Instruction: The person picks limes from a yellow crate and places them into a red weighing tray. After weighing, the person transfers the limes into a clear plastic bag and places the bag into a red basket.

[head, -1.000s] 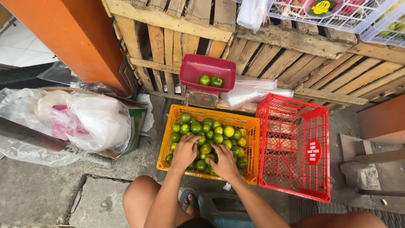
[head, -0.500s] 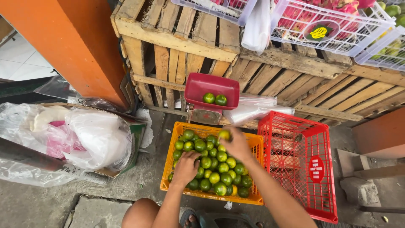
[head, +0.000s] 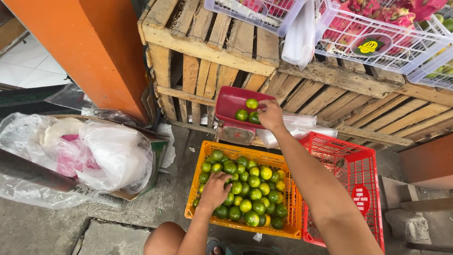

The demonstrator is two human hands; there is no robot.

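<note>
An orange plastic basket (head: pixel 196 182) on the ground holds several green and yellowish limes (head: pixel 255 182). My left hand (head: pixel 215 190) rests palm down on the limes at the basket's left side. My right hand (head: pixel 271 114) reaches forward over a red scale tray (head: pixel 229 101) that stands behind the basket. Three green limes (head: pixel 242 114) lie in the tray, right beside my right fingers. Whether the right fingers still hold a lime cannot be made out.
An empty red plastic basket (head: pixel 359 189) stands to the right of the orange one. Wooden crates (head: pixel 207 52) rise behind, with white baskets of pink fruit (head: pixel 377 28) on top. A box with plastic bags (head: pixel 89 151) sits at left beside an orange pillar (head: pixel 94 47).
My right hand has left the orange basket and gone forward to the red tray, which now has three limes instead of two. My left hand stays on the limes.
</note>
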